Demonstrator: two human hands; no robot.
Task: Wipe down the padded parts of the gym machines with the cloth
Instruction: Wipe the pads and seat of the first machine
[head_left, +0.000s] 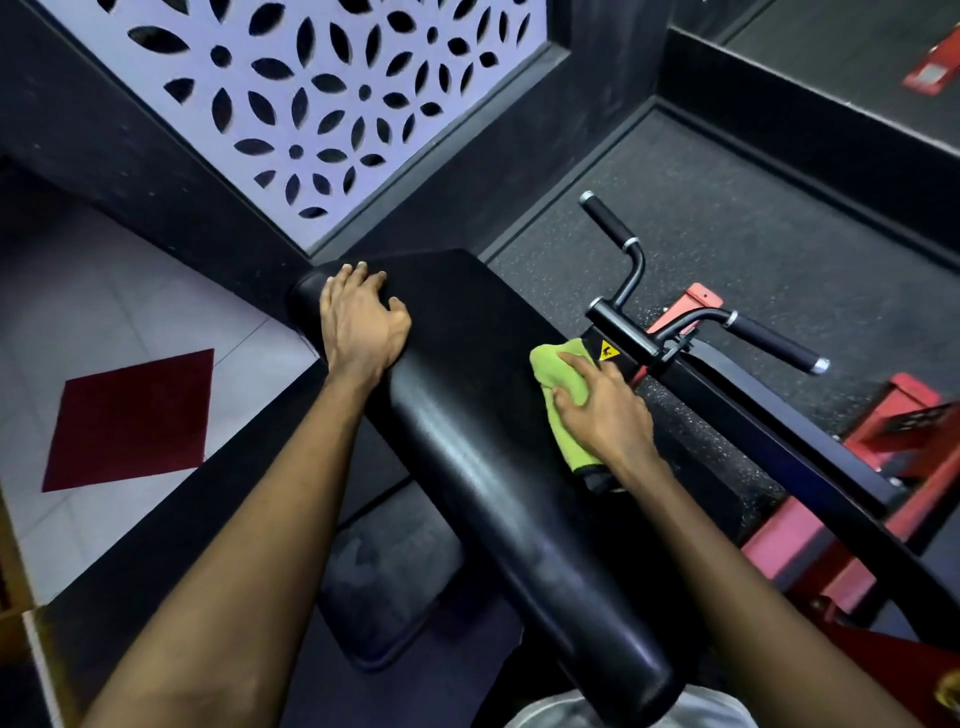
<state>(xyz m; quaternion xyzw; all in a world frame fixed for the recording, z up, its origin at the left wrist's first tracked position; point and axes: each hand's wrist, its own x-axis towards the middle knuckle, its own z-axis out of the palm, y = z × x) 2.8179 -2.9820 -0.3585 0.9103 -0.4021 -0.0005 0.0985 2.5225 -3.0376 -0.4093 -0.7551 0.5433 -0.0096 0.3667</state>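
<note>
A long black padded bench pad (483, 415) runs from the near centre to the far left. My left hand (358, 317) rests on its far end, fingers curled over the pad's edge. My right hand (602, 410) presses a green cloth (563, 395) against the pad's right side, fingers spread over the cloth. Part of the cloth is hidden under my palm.
Black handlebars with foam grips (769, 340) stick out right of the pad, on a black and red machine frame (810, 525). A lower black seat pad (384, 577) lies under the bench. A dark wall with a patterned cut-out panel (322, 88) stands behind.
</note>
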